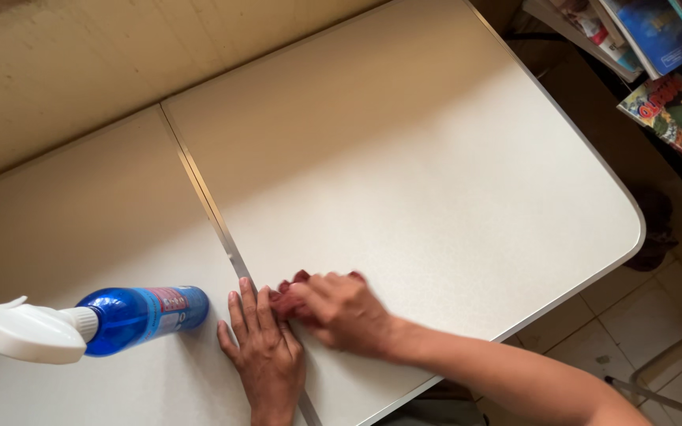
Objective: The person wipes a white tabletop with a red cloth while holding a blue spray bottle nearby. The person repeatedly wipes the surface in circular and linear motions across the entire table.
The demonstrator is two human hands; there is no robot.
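My right hand is closed over a bunched dark red cloth and presses it onto the white folding table, just right of the table's metal centre seam. My left hand lies flat on the tabletop with its fingers spread, over the seam near the front edge, and touches the cloth and my right hand. A blue spray bottle with a white trigger head stands on the table's left half, just left of my left hand.
A beige wall runs along the table's far side. Stacked books and magazines sit on a dark shelf at the upper right. Below the table's right edge there is a tiled floor with a dark rag on it.
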